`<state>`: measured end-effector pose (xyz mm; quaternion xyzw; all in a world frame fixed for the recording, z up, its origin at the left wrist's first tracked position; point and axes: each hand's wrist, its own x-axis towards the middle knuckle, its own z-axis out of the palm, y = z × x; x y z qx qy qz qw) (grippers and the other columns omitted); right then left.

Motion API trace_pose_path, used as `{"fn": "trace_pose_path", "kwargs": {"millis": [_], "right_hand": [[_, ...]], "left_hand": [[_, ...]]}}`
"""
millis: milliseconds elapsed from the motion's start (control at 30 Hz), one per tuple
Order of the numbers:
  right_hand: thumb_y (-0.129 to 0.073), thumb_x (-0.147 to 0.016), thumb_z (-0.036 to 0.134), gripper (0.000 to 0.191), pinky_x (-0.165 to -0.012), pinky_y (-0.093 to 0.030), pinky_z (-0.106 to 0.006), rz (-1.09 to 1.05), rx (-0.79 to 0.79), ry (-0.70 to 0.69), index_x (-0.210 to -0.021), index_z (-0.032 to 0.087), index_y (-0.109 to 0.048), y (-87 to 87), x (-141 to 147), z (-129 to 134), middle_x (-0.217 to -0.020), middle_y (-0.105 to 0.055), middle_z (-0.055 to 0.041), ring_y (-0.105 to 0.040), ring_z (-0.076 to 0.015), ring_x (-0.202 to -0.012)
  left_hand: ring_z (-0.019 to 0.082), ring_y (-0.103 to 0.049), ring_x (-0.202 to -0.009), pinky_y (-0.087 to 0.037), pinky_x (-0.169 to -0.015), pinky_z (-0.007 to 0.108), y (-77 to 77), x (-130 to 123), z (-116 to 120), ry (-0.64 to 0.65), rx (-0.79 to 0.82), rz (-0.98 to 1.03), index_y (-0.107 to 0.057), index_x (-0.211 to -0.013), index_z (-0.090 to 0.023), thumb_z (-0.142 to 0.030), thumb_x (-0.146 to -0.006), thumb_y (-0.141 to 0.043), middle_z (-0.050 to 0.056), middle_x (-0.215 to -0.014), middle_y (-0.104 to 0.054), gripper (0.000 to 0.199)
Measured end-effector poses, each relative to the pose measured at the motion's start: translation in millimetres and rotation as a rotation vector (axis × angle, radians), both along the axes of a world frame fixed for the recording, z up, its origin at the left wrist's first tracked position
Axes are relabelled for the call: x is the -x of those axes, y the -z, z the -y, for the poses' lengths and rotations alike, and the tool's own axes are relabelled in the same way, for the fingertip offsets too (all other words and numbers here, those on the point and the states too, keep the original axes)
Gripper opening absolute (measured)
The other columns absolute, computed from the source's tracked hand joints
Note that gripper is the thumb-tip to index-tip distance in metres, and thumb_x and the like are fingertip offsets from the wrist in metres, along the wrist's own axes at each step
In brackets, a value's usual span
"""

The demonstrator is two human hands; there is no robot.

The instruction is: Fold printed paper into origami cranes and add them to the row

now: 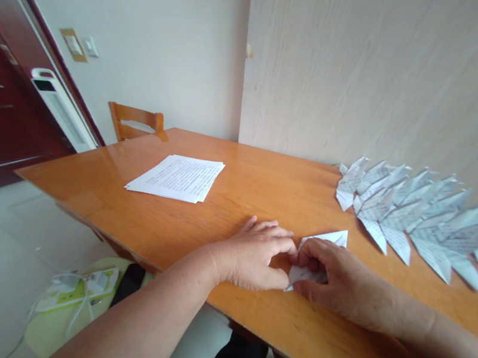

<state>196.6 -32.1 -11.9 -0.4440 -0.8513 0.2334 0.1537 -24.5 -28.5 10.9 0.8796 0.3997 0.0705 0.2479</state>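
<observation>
A partly folded sheet of printed paper (336, 238) lies on the wooden table near its front edge, mostly covered by my hands. My left hand (262, 255) rests at the paper's left side with its fingers spread, thumb and index finger touching its edge. Curled over the paper from the right, my right hand (330, 270) has its thumb and fingers closed on it. Several folded paper pieces (424, 204) stand in overlapping rows at the right, along the wall side. Farther back on the left lies a stack of printed sheets (178, 178).
The orange-brown table (145, 218) runs from the front right to the back left. A wooden chair (136, 119) stands at its far end. At the lower left, a stool (40, 331) holds a power strip with cables.
</observation>
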Motion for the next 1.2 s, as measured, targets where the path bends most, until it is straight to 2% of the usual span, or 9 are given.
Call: {"fn": "trace_pose_path", "kwargs": {"millis": [167, 367, 1033, 1200], "right_hand": [[-0.066, -0.075, 0.022, 0.012, -0.066, -0.037, -0.030, 0.000, -0.011, 0.003, -0.080, 0.022, -0.056, 0.5, 2.2, -1.9, -0.082, -0.062, -0.0003, -0.054, -0.0176, -0.074], [-0.068, -0.075, 0.022, 0.014, -0.066, -0.037, -0.030, -0.009, -0.001, 0.000, -0.081, 0.022, -0.055, 0.8, 1.2, -2.6, -0.083, -0.062, -0.0002, -0.054, -0.0175, -0.075], [-0.066, -0.074, 0.018, 0.015, -0.067, -0.038, -0.030, -0.014, 0.070, 0.000, -0.086, 0.022, -0.057, -2.1, -1.0, -0.6, -0.087, -0.063, -0.0007, -0.055, -0.0170, -0.076], [-0.065, -0.074, 0.018, 0.016, -0.068, -0.039, -0.031, -0.014, 0.058, 0.006, -0.087, 0.022, -0.057, -3.7, -0.1, -0.4, -0.087, -0.063, -0.0007, -0.055, -0.0174, -0.077]], "left_hand": [[0.035, -0.017, -0.150, -0.007, -0.118, 0.064, 3.2, -0.5, -0.2, -0.001, -0.016, 0.011, -0.060, -0.113, -0.031, -0.048, -0.080, -0.066, 0.002, -0.150, -0.046, 0.038], [0.035, -0.023, -0.147, -0.009, -0.117, 0.064, 8.4, -0.7, -1.0, 0.001, -0.069, 0.031, -0.060, -0.111, -0.031, -0.051, -0.076, -0.071, 0.003, -0.145, -0.050, 0.042], [0.033, -0.020, -0.149, -0.006, -0.118, 0.063, 2.6, -0.8, -0.3, -0.006, -0.016, 0.000, -0.060, -0.114, -0.031, -0.045, -0.081, -0.065, 0.002, -0.151, -0.044, 0.036], [0.034, -0.024, -0.146, -0.009, -0.118, 0.061, 3.1, -1.0, -0.5, -0.003, -0.039, 0.004, -0.060, -0.113, -0.031, -0.041, -0.078, -0.067, 0.002, -0.148, -0.047, 0.037]]}}
